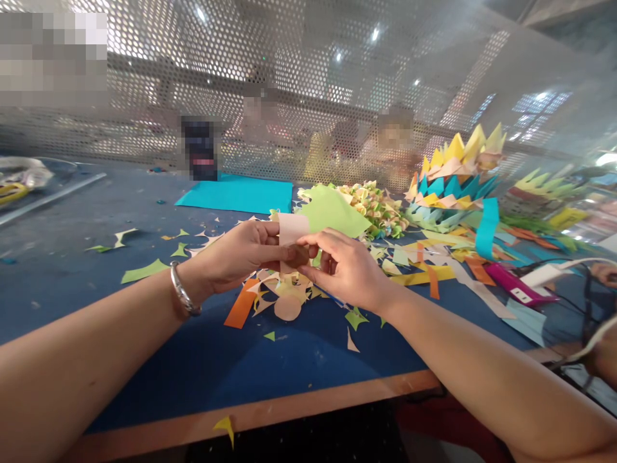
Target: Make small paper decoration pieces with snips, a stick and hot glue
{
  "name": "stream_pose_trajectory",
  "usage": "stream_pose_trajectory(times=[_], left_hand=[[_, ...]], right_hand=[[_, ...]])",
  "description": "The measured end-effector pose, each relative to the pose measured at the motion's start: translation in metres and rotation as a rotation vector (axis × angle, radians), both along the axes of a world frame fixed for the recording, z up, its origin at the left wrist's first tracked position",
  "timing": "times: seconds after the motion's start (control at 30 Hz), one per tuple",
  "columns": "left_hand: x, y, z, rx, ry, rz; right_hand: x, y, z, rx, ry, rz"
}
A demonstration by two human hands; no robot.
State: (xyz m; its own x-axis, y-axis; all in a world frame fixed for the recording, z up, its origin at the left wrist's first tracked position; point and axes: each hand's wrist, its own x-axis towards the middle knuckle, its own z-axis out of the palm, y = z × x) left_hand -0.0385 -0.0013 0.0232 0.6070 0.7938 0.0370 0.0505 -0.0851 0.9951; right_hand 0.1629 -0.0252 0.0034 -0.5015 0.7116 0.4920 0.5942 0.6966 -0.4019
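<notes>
My left hand (pixel 241 254), with a silver bangle on its wrist, pinches a pale pink paper strip (pixel 293 225) that stands upright over the table. A small brown round piece (pixel 299 257) lies against the strip's lower part; I cannot make out its material. The thumb and fingers of my right hand (pixel 342 263) close on that round piece at its right side. Right behind the strip rises a light green sheet of paper (pixel 332 209). Below the hands, a peach paper circle (pixel 288 307) rests among offcuts, and an orange paper strip (pixel 242 303) lies beside it.
A blue sheet (pixel 241 193) lies at the back, near a heap of small folded paper pieces (pixel 376 206). Tiered spiky paper work (pixel 456 173) stands at right. A magenta power strip (pixel 518 283) with cables sits nearby. The wooden table edge (pixel 270 415) runs in front.
</notes>
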Motion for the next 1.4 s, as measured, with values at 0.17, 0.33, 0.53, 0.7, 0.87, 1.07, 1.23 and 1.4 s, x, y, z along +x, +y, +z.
stream_pose_trajectory(times=[0.17, 0.33, 0.53, 0.7, 0.87, 1.07, 1.23, 1.4], left_hand=[[0.0017, -0.0006, 0.0, 0.046, 0.014, 0.056], [0.0025, -0.0005, -0.0001, 0.04, -0.015, 0.144], [0.0034, -0.0032, -0.0011, 0.031, -0.02, 0.145], [0.0034, -0.0021, -0.0023, 0.051, -0.008, 0.132], [0.0017, 0.001, -0.0045, 0.039, -0.013, 0.102], [0.0024, -0.001, -0.0033, 0.037, -0.022, 0.104], [0.004, -0.0021, -0.0029, 0.033, -0.041, 0.104], [0.0052, -0.0014, -0.0048, 0.138, -0.045, 0.109]], right_hand=[[0.0002, 0.0011, -0.0013, -0.018, 0.041, 0.009], [-0.001, 0.0023, 0.0023, -0.119, 0.213, -0.049], [-0.002, 0.0033, 0.0026, -0.261, 0.339, -0.017], [-0.0015, 0.0027, 0.0001, -0.184, 0.281, 0.043], [-0.0012, 0.002, 0.0024, -0.096, 0.173, 0.061], [-0.0012, 0.0025, 0.004, -0.112, 0.16, 0.049], [-0.0014, 0.0018, 0.0044, -0.126, 0.16, 0.045], [-0.0008, 0.004, 0.0004, -0.154, 0.238, 0.062]])
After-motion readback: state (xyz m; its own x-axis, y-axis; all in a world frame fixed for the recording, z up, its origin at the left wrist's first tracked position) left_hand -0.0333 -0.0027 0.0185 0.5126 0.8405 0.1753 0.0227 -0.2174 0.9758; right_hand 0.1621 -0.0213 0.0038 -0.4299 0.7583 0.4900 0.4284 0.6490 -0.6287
